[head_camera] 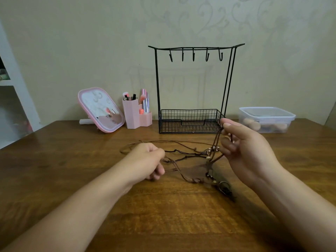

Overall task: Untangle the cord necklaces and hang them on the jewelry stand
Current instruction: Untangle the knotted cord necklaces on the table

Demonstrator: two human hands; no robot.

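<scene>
At the far left a white shelf unit (pixel 16 84) is seen past the table's left edge. The wooden table (pixel 163 215) runs up to the wall at the back, and a broad bare stretch of its top is left in front of the forearms. Near the back edge a pink-framed mirror (pixel 101 110) is propped tilted, and just beside it a pink hexagonal holder (pixel 131 113) is filled with makeup brushes and pens; a lower pink cup (pixel 145 119) is joined to its right side and holds an orange ball-shaped item.

The left hand (pixel 147 160) is held low over the table with fingers curled, and brown cords are pinched in it. The tangled cord necklaces (pixel 200 160) are spread between the two hands, partly lying on the wood, with beads and pendants bunched toward the right.

Behind them the black wire jewelry stand (pixel 195 88) is set upright; five hooks are hung from its top bar, all bare, and nothing is seen in its mesh basket.

The right hand (pixel 243 148) is raised, and cord strands are pinched between thumb and fingertips and pulled upward from the tangle.

At the back right a clear lidded box (pixel 267 119) is seen with rounded beige sponges inside.
</scene>
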